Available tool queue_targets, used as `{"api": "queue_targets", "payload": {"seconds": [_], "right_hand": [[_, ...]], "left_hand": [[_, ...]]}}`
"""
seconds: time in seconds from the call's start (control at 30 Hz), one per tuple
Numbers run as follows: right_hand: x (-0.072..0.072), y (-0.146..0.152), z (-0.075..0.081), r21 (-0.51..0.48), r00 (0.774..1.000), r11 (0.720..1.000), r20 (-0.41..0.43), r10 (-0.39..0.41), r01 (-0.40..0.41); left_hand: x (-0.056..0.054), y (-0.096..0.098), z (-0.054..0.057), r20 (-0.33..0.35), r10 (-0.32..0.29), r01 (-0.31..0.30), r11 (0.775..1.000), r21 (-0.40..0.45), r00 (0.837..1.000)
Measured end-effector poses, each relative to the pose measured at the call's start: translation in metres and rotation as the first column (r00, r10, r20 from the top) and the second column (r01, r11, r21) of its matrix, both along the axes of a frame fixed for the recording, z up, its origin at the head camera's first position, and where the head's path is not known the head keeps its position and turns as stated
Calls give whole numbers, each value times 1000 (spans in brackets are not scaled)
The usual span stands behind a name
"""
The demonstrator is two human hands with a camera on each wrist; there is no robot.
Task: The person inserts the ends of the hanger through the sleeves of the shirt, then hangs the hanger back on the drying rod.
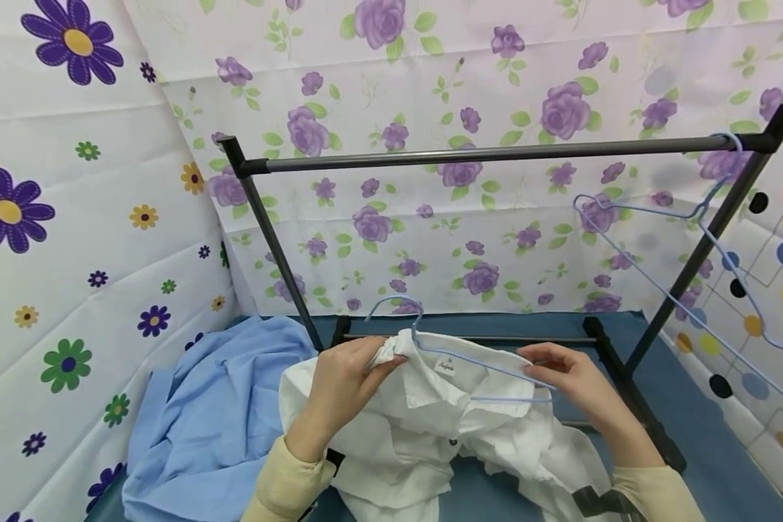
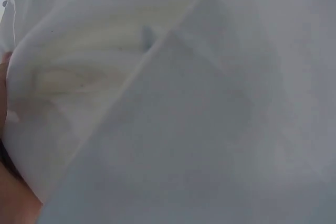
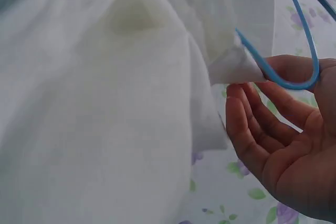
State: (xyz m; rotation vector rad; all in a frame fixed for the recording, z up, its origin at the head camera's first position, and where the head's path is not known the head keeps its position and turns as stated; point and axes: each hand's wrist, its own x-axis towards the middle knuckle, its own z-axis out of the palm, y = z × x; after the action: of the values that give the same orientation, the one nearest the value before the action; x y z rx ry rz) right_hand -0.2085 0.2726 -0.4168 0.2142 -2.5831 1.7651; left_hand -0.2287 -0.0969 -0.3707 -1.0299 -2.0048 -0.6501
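Observation:
My left hand (image 1: 342, 391) grips the collar of a white shirt (image 1: 391, 449) at its left side, in the head view. A light blue wire hanger (image 1: 420, 319) lies partly inside the shirt. Its hook rises out by the collar, and its right end sticks out of the neck opening. My right hand (image 1: 577, 380) pinches the right edge of the collar between thumb and fingertip. In the right wrist view the rounded hanger end lies against that hand's thumb. White cloth fills most of the left wrist view, hiding nearly all of the left hand.
A black metal clothes rack (image 1: 483, 154) stands behind the shirt. From the right end of its bar hangs another blue wire hanger (image 1: 652, 284). Crumpled blue clothing (image 1: 215, 413) lies to the left on the dark blue surface (image 1: 705, 435). Patterned cloth walls (image 1: 431, 232) enclose the area.

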Motion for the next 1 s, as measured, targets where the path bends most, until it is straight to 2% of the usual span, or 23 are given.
{"api": "queue_targets", "payload": {"seconds": [0.1,0.17,0.27,0.5,0.63,0.8,1.0], "right_hand": [[0,4,0,-14,1000,1000,19,-15,15],[0,6,1,-19,1000,1000,20,2,-1],[-1,9,3,-25,999,999,8,38,-38],[3,13,8,-110,991,985,-21,135,-136],[6,13,14,-87,990,986,-35,136,-139],[10,13,23,-29,988,991,-96,124,-127],[16,12,35,-11,975,990,-177,135,-139]], "left_hand": [[-2,-2,-1,-11,-11,12,1000,26,1000],[-3,-3,-1,-28,-11,12,999,45,1000],[-5,-4,-1,-53,-5,9,997,75,999],[-10,-9,-2,-90,18,-6,990,142,996],[-13,-11,-4,-107,31,-14,988,152,994],[-16,-14,-4,-152,29,-4,987,163,988],[-15,-16,-2,-256,32,12,986,168,966]]}}
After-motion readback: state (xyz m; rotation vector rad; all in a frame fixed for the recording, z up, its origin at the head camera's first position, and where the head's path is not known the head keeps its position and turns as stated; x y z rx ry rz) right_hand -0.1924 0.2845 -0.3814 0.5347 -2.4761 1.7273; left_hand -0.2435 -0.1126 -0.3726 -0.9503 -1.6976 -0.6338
